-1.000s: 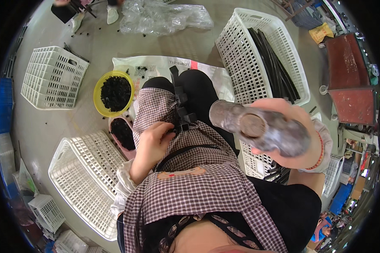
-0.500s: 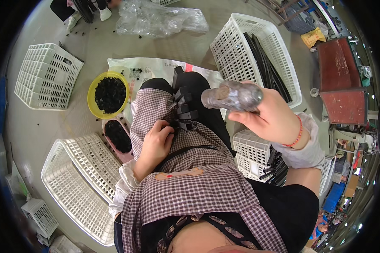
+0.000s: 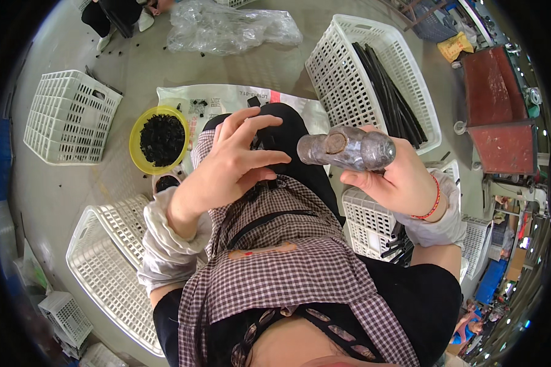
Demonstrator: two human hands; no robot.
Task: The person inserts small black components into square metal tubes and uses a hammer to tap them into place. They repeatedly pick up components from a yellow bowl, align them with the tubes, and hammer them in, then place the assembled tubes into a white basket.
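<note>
My right hand (image 3: 403,186) is closed around the handle of a hammer, raised to the right above my lap. Its grey, worn metal head (image 3: 349,148) faces up and hides the handle below. Over my thighs, my left hand (image 3: 229,160) is open, fingers spread, palm down. Beneath its fingers are black plastic pieces (image 3: 263,142) between my legs, mostly covered by the hand; whether it touches them I cannot tell. Left of my knees stands a yellow bowl (image 3: 136,160) filled with small black parts, and a pink container (image 3: 167,182) is partly hidden behind my left forearm.
White crates stand at the far left (image 3: 61,116), near left (image 3: 98,257) and right (image 3: 367,214). The far-right crate (image 3: 343,73) holds long black strips (image 3: 389,92). A white sack (image 3: 306,113) lies under my legs, with clear plastic film (image 3: 232,30) beyond. Another person (image 3: 113,15) sits at the far left.
My left hand has lifted from the lap, moved forward over the black pieces and spread its fingers. The hammer has shifted slightly right and down, its head turned a little.
</note>
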